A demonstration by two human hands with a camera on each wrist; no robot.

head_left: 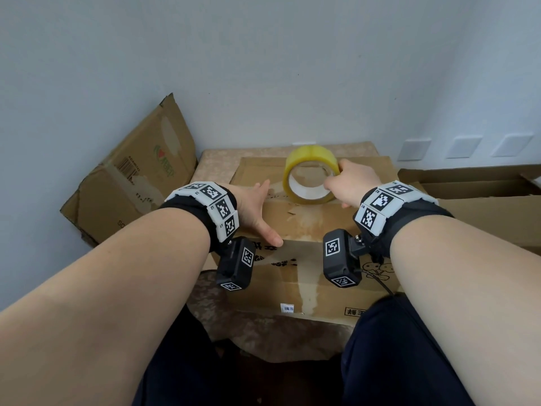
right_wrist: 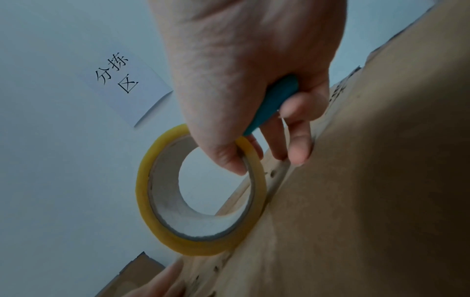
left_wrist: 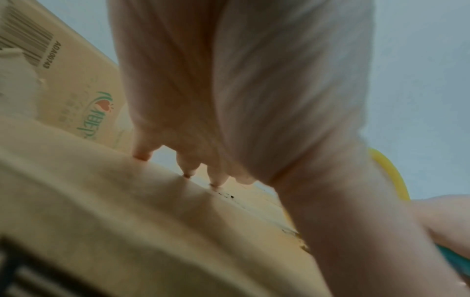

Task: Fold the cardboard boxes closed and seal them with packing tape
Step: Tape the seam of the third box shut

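Leaning against the wall at the left of the head view, a worn cardboard box (head_left: 131,177) with a barcode and a green logo stands tilted, one flap up; whether it is sealed I cannot tell.

In the lower middle of the frame the box being worked on (head_left: 304,230) lies with its top flaps folded down. The left hand (head_left: 254,212) rests on the left part of this top with fingers straight and spread; in the left wrist view the fingertips (left_wrist: 142,155) touch the cardboard. It holds nothing, it only keeps the flap down.

Right of it, the roll of yellowish packing tape (head_left: 310,174) stands on its edge on the box top, near the far side. Its open core faces the person, so the axis of the roll runs from near to far, and the roll could travel left or right along the top. The right hand (head_left: 351,183) pinches the rim of the roll between thumb and index finger, and in the right wrist view the other fingers are curled around a teal handle (right_wrist: 274,100); what tool this is stays hidden.

At the right edge another box (head_left: 474,186) is open, flaps not folded.

My judgement: folding of the middle box is done, but I see no fresh strip, so sealing is only beginning. The open box is still left.
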